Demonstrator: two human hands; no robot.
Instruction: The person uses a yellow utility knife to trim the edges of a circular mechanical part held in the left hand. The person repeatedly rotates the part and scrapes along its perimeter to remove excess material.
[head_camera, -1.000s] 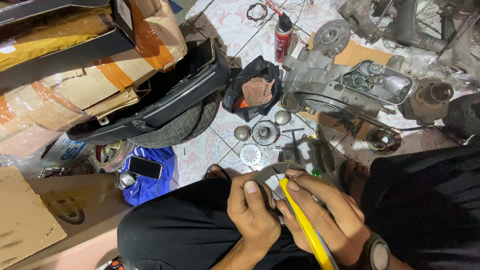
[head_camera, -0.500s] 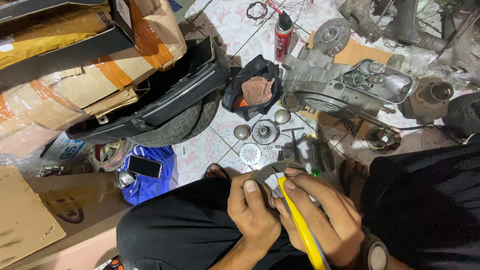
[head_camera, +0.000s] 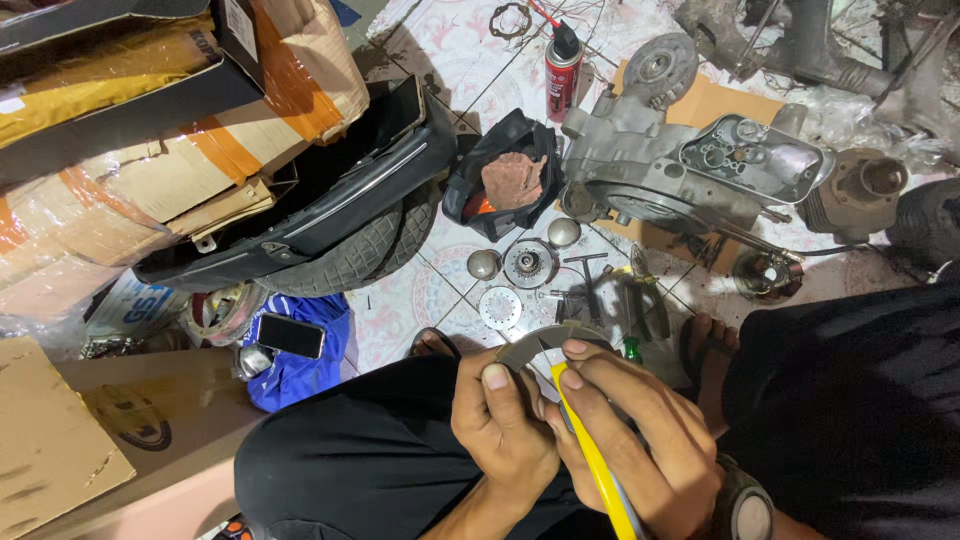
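A curved grey part (head_camera: 548, 342) sat up close over the person's lap, away from the floor, so it was easy to see. The left hand (head_camera: 503, 425) had its fingers (head_camera: 495, 378) closed on the part to keep it from slipping. The right hand (head_camera: 640, 440) gripped a yellow-handled tool (head_camera: 592, 460) like a pencil — tip against the part, good for small, careful work. Past the knees, small round metal pieces (head_camera: 528, 263) lay on the tiled floor (head_camera: 400, 300) within reach, beside the engine case (head_camera: 690, 170). A tyre (head_camera: 350, 258) and boxes (head_camera: 120, 130) filled the floor's far left corner — out of the way.
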